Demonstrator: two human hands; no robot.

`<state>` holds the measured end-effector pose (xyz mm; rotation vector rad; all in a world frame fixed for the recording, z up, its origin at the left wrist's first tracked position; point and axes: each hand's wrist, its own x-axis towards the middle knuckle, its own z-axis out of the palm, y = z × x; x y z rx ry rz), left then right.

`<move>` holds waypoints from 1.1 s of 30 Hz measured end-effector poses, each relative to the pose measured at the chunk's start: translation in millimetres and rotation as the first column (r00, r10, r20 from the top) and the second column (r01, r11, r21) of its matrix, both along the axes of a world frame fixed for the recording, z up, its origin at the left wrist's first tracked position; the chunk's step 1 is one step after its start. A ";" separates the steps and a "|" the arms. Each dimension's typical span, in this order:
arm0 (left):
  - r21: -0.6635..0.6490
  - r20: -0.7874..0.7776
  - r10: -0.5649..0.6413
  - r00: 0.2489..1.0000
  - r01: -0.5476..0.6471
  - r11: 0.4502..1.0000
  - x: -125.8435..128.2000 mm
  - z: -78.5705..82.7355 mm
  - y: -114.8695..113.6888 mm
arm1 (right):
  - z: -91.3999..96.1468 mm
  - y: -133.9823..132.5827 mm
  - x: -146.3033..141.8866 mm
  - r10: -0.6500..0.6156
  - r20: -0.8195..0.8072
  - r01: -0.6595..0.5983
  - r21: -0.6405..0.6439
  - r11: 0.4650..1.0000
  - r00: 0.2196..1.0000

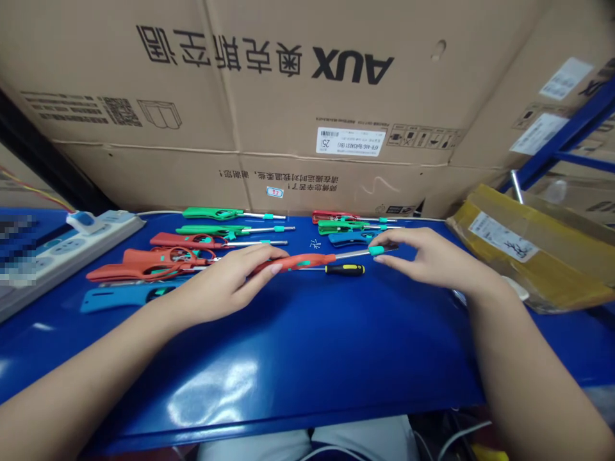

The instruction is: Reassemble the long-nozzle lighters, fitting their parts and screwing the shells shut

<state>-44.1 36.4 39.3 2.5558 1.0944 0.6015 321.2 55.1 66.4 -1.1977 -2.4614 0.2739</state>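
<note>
My left hand is closed around the handle of a red long-necked lighter, held roughly level above the blue table. At the other end, my right hand pinches the teal collar near the tip of its metal tube. Behind and below the lighter lies a screwdriver with a black and yellow handle. To the left, several more lighters rest in a row: green, red and blue, some partly hidden by my left hand. A smaller group, with a blue lighter in front, lies behind my right hand.
A white power strip with a plug runs along the left. A large cardboard box stands upright behind the table. At right are a yellow-taped carton and a blue metal frame.
</note>
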 end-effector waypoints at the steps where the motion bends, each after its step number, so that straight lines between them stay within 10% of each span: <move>1: -0.012 0.022 0.007 1.000 -0.006 1.000 1.2 0.2 -0.1 | -0.9 0.0 0.3 0.004 0.003 -0.005 0.015 1.000 1.000; 16: -0.162 0.168 -0.003 0.986 0.031 0.986 22.3 -26.9 -10.7 | -29.6 -11.2 -45.4 0.286 0.065 -0.286 -0.022 0.958 0.956; 23: -0.195 0.116 0.006 0.993 0.017 0.981 22.6 -29.9 -13.6 | -41.8 -11.8 -59.3 0.316 0.048 -0.292 -0.267 0.918 0.948; 33: -0.198 0.247 0.015 0.969 0.035 0.980 24.9 -31.0 -15.9 | -42.7 -15.0 -61.9 0.303 0.046 -0.289 -0.193 0.938 0.952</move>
